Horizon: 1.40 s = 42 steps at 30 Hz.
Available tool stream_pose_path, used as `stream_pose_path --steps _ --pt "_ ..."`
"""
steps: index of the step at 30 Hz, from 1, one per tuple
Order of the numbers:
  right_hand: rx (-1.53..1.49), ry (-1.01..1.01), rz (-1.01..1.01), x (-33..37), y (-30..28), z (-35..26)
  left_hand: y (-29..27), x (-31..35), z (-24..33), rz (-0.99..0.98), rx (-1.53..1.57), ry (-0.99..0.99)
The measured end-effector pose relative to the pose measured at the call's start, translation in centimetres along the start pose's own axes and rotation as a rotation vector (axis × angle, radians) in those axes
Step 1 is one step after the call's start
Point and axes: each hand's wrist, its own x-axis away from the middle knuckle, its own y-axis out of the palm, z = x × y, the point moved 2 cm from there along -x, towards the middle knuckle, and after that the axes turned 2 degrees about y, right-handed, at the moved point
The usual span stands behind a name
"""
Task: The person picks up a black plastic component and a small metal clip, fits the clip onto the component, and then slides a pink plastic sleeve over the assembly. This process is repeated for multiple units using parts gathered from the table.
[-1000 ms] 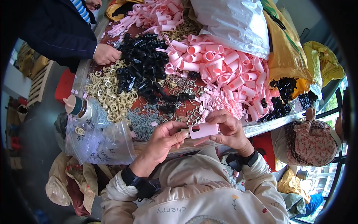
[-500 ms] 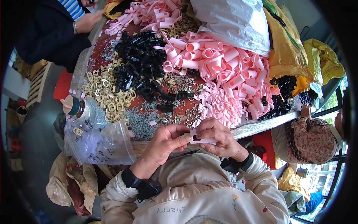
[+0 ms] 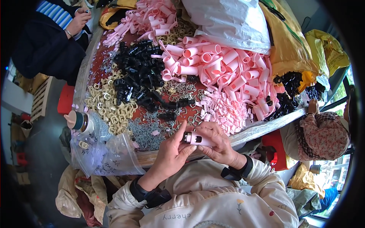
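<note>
I have both wrists bent inward, forearms rising from below and meeting just off the tabletop's (image 3: pixel 99 53) near edge. The right hand (image 3: pixel 217 142) curls palm-inward, its grip clasping one pink sleeve (image 3: pixel 205 141), which lies nearly level, its cut-out facing me. One black piece (image 3: pixel 186 135) with a pale tip sticks out of the sleeve's left end, between the two hands. The left hand (image 3: pixel 171 152) slants up, index finger straight and thumb laid near the sleeve's lower edge; from this view I can't tell whether its grip is holding the black piece or merely cupped around it. Beyond the grips I count two heaps of pink sleeves, the nearer (image 3: pixel 228 68) straight past the right grip and the farther (image 3: pixel 154 19) up and left; one heap of black parts (image 3: pixel 133 72) past the left grip; one of small pink tabs (image 3: pixel 222 110) just past the right. Left of the left grip are one heap of beige rings (image 3: pixel 110 104) and one bottle (image 3: pixel 76 121). Individual pieces overlap too much to number.
</note>
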Motion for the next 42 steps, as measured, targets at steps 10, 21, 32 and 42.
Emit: stream_pose_path --steps 10,21,32,42 --pt "0.0 0.068 -0.084 0.3 -0.4 -0.9 -0.2 -0.1 -0.4 -0.051 0.351 -0.135" --pt "-0.164 -0.139 -0.399 -1.6 -0.8 -3.7 -0.4 0.3 0.7 -0.187 0.669 -0.194" --pt "-0.063 -0.122 -0.122 -0.6 -0.4 -3.5 1.0 1.1 -1.1 -0.128 1.011 -0.608" --pt "0.091 0.049 -0.045 4.8 -4.8 -1.4 2.1 -2.3 -2.7 -0.268 0.437 -0.474"
